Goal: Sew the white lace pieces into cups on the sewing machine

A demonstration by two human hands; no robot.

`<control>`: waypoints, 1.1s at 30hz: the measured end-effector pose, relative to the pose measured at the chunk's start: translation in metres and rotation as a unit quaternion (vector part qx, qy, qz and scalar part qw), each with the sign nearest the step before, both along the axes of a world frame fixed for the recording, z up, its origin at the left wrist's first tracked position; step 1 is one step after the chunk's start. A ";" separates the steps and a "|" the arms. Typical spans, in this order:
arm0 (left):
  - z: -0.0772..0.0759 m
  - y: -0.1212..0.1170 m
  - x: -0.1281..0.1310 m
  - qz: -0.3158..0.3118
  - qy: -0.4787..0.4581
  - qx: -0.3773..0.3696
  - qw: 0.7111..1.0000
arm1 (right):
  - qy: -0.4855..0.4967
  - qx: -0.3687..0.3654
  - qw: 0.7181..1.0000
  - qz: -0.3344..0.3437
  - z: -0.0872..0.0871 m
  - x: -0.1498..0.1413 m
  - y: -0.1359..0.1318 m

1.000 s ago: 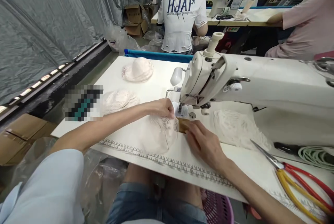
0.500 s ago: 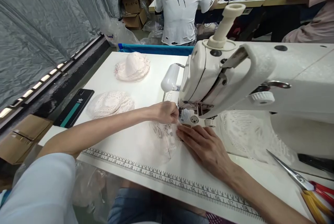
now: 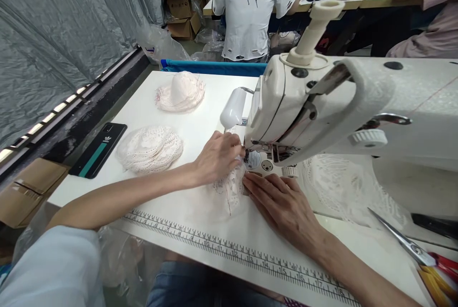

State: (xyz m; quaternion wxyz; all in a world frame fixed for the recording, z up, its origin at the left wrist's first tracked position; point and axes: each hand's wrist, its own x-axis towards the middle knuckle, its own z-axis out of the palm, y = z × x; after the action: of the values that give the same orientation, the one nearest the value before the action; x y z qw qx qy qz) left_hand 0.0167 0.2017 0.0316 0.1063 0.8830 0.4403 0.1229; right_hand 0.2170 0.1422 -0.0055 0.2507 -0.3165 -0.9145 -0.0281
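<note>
A piece of white lace fabric (image 3: 232, 190) with a loose reddish thread lies on the table in front of the sewing machine (image 3: 304, 106). My left hand (image 3: 219, 156) is closed on the upper part of this lace, just left of the needle area. Its fingertips are partly hidden behind the hand. My right hand (image 3: 282, 204) rests on the table with its fingers stretched out flat, tips touching the right edge of the lace below the presser foot. The foot itself is mostly hidden by the machine head.
Left of the hands lie a stack of lace pieces (image 3: 150, 149), a pale pink cup-shaped pile (image 3: 182, 93) and a black phone (image 3: 98, 150). Scissors (image 3: 411, 247) and more lace (image 3: 343, 187) lie right. A ruler strip (image 3: 229, 249) lines the front edge. A co-worker (image 3: 246, 11) sits beyond.
My left hand has turned from a tight fist, its back and knuckles now raised beside the needle. The lace sits more bunched under it. My right hand has hardly moved.
</note>
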 end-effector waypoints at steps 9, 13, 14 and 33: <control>-0.012 -0.023 -0.012 -0.070 0.002 0.046 0.996 | 0.011 0.003 1.000 -0.009 -0.003 0.001 0.003; -0.016 -0.021 -0.012 -0.069 -0.001 0.082 0.994 | 0.015 0.004 1.000 -0.023 -0.003 0.001 0.002; -0.017 -0.021 -0.012 -0.070 -0.002 0.087 0.994 | 0.015 0.003 1.000 -0.027 -0.003 0.001 0.001; -0.028 0.017 -0.016 -0.142 -0.088 0.086 0.982 | -0.011 0.003 0.998 -0.063 -0.003 -0.005 0.005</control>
State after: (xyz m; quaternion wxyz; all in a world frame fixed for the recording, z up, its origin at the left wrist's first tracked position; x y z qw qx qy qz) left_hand 0.0009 0.2185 0.0032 0.0846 0.9281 0.2872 0.2214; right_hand 0.2118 0.1467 -0.0082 0.2393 -0.3728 -0.8952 -0.0498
